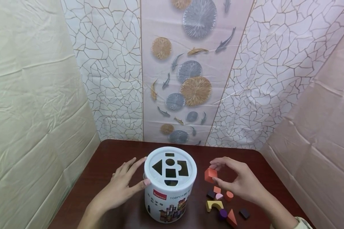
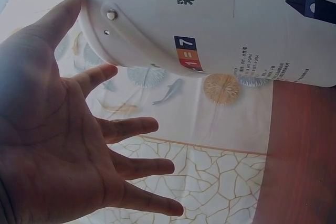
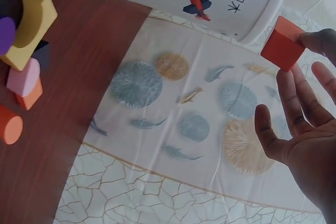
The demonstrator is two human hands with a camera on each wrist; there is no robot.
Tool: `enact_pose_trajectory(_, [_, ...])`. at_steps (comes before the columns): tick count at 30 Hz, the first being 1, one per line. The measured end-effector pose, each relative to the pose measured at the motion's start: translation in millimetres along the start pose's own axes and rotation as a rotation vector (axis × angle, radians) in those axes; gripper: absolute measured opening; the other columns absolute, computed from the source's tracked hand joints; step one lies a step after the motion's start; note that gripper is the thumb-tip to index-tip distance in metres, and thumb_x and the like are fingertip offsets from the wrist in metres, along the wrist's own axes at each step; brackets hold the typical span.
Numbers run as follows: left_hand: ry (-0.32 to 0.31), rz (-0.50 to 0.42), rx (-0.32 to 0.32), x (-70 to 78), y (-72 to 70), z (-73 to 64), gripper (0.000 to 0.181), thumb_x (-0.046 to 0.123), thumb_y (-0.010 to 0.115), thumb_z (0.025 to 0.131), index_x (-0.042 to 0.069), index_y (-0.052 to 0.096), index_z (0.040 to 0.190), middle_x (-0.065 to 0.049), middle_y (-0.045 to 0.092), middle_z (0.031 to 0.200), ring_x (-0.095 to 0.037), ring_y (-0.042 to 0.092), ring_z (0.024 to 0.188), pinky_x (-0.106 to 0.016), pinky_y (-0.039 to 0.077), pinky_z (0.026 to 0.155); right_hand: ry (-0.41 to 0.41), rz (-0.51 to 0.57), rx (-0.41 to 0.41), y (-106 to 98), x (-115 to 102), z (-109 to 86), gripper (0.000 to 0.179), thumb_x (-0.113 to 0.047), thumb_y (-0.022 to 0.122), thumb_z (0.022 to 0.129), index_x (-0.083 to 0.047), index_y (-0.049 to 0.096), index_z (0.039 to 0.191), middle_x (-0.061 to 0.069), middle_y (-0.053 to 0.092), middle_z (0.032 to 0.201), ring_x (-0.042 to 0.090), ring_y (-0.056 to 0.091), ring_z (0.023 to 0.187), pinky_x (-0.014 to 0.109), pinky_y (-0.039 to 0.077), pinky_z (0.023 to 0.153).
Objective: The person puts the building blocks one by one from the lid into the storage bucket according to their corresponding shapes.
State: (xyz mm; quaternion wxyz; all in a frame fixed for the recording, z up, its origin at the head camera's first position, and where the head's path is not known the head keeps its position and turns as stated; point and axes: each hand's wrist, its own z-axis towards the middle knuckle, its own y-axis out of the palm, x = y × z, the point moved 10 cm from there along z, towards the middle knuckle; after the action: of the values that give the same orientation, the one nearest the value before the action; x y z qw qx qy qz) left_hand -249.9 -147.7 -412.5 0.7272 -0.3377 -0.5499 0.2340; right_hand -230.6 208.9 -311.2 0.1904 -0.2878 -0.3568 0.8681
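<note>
A white bucket (image 1: 167, 194) with a shape-sorter lid (image 1: 157, 181) stands on the dark red table. Its lid has several cut-outs, among them a triangle, a circle and a square. My left hand (image 1: 118, 186) is beside the bucket, thumb and index fingertip at the lid's rim, the other fingers spread; the left wrist view shows the bare palm (image 2: 58, 135). To the right of the bucket, my right hand (image 1: 240, 176) pinches an orange-red cube (image 1: 211, 175) between thumb and fingers, held above the table. In the right wrist view the cube (image 3: 283, 44) shows near the bucket's rim.
Several loose blocks lie right of the bucket: a yellow arch (image 1: 214, 205), a purple cylinder (image 1: 223, 213), a red-orange triangle (image 1: 232, 218), a dark block (image 1: 244, 213), an orange cylinder (image 1: 229, 196) and a pink piece (image 1: 219, 196). Patterned cloth (image 1: 114, 79) hangs behind the table.
</note>
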Motion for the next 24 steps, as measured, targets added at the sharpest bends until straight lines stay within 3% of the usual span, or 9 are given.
enact_pose_trajectory(8, [-0.011,0.0,-0.014,-0.1,0.6,0.8,0.081,0.075,0.066,0.1,0.059,0.027,0.169,-0.015,0.027,0.182,-0.057,0.025,0.165,-0.096,0.019,0.116,-0.059,0.014,0.0,2.5,-10.8,14.4,0.062,0.0,0.096,0.081,-0.025,0.071,0.132,-0.011,0.077,0.119,0.007,0.072,0.101,0.015,0.057,0.09])
enact_pose_trajectory(24, [-0.01,-0.013,-0.01,-1.4,1.6,0.4,0.081,0.075,0.066,0.1,0.06,0.026,0.169,-0.014,0.028,0.182,-0.057,0.026,0.165,-0.096,0.019,0.116,-0.053,0.05,-0.023,11.5,-16.7,31.3,0.059,-0.003,0.095,0.084,-0.027,0.071,0.133,-0.009,0.078,0.122,0.007,0.073,0.106,0.016,0.056,0.096])
